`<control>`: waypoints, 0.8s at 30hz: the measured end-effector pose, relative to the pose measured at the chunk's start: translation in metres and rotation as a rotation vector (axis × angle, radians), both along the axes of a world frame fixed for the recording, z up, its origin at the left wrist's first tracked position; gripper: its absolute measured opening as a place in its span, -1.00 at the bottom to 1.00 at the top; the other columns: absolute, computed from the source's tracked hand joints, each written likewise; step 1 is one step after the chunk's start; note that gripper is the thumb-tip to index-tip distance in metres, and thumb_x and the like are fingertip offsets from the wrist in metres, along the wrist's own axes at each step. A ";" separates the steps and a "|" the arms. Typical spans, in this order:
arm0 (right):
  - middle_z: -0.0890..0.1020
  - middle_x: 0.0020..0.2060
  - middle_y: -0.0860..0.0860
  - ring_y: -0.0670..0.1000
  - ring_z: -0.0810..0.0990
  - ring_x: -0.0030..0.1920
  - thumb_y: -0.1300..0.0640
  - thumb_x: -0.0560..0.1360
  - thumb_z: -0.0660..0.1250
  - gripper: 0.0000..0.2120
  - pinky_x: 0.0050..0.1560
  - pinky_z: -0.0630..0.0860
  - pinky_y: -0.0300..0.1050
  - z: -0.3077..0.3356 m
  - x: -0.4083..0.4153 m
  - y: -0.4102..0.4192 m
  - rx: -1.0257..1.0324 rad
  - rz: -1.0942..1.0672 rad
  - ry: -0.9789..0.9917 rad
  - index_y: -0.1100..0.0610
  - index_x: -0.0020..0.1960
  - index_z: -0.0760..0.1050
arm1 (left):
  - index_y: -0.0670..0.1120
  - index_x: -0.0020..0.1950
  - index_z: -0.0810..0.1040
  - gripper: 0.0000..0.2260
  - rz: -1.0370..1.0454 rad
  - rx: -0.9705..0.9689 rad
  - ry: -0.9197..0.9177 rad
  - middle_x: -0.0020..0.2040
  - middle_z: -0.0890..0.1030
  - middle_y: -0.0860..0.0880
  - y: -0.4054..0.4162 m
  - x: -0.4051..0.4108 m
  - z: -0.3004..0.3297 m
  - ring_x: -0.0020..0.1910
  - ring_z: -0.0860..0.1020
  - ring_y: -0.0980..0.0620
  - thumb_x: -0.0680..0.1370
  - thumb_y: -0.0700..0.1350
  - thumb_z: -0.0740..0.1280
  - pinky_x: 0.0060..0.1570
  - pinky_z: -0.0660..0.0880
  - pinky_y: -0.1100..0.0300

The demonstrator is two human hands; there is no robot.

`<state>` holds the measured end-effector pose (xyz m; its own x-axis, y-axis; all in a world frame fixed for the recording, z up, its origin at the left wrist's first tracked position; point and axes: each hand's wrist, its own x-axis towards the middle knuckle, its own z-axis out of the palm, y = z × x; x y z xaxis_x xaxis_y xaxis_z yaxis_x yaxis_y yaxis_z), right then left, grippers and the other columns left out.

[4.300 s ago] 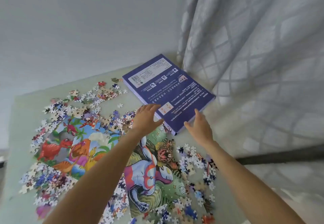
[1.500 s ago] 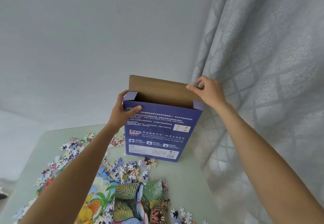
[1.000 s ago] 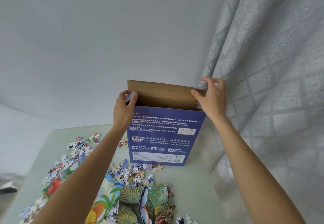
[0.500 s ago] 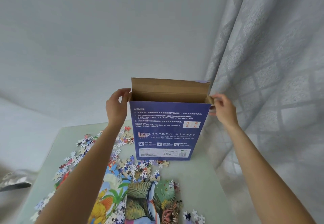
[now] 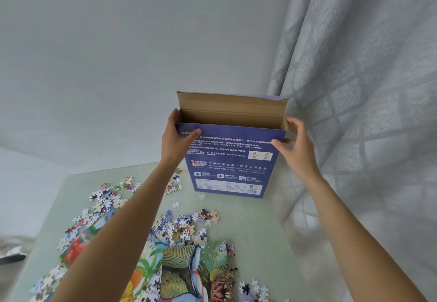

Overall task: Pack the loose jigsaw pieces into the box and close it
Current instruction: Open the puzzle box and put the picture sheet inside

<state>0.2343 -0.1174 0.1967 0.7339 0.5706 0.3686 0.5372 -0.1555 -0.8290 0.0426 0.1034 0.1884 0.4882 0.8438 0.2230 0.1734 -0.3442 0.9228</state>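
A blue puzzle box point(image 5: 228, 167) stands upright at the far edge of the table, its top open and its brown flap raised behind the mouth. My left hand point(image 5: 176, 139) grips the box's top left corner, thumb across the blue front. My right hand point(image 5: 294, 142) holds the top right corner, thumb on the front edge. Loose jigsaw pieces point(image 5: 179, 227) lie scattered in front of the box and to the left point(image 5: 106, 197). A partly joined section of the puzzle point(image 5: 189, 271) lies nearer to me.
The pale green table point(image 5: 255, 238) ends close to a grey patterned curtain point(image 5: 359, 112) on the right, which touches the box's right side. A plain white wall rises behind. A dark and silver object point(image 5: 10, 253) lies off the table's left edge.
The box went from lying flat to standing upright with its top opened. Over the last second both hands shifted along its top corners, and the box now stands slightly farther away.
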 end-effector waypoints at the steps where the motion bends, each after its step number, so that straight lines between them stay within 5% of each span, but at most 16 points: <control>1: 0.52 0.20 0.02 -0.02 0.59 -0.03 0.20 0.41 0.46 -0.45 -0.17 0.42 -0.54 -0.003 0.001 -0.004 -0.013 -0.030 -0.019 0.13 0.31 0.29 | -0.02 0.47 0.15 -0.29 -0.019 -0.023 0.000 0.40 0.36 -0.01 -0.001 0.006 -0.004 0.29 0.43 -0.03 0.42 -0.02 0.44 0.22 0.45 -0.08; 7: 0.51 -0.03 -0.11 -0.39 0.53 -0.25 0.21 0.42 0.45 -0.49 -0.25 0.41 -0.53 -0.017 0.005 -0.030 -0.058 -0.118 0.013 0.17 0.28 0.30 | -0.02 0.44 0.21 -0.34 -0.078 0.049 0.032 0.37 0.40 -0.01 -0.010 0.030 -0.013 0.26 0.44 0.01 0.43 -0.01 0.44 0.19 0.48 0.06; 12: 0.60 -0.05 -0.06 -0.03 0.66 -0.13 0.14 0.41 0.46 -0.51 -0.10 0.61 0.06 -0.023 -0.001 -0.041 -0.043 -0.093 0.036 0.09 0.22 0.29 | -0.02 0.44 0.22 -0.35 -0.080 0.125 0.078 0.34 0.43 0.00 -0.012 0.026 -0.013 0.22 0.47 0.02 0.43 0.03 0.42 0.13 0.48 0.10; 24: 0.62 0.04 0.02 -0.03 0.65 -0.05 0.11 0.41 0.47 -0.54 -0.17 0.63 0.09 -0.025 -0.045 -0.027 0.000 0.014 0.085 0.00 0.19 0.32 | -0.02 0.42 0.26 -0.38 0.030 0.140 0.061 0.29 0.47 -0.03 -0.009 -0.044 -0.012 0.14 0.49 0.04 0.43 0.00 0.43 0.06 0.49 0.10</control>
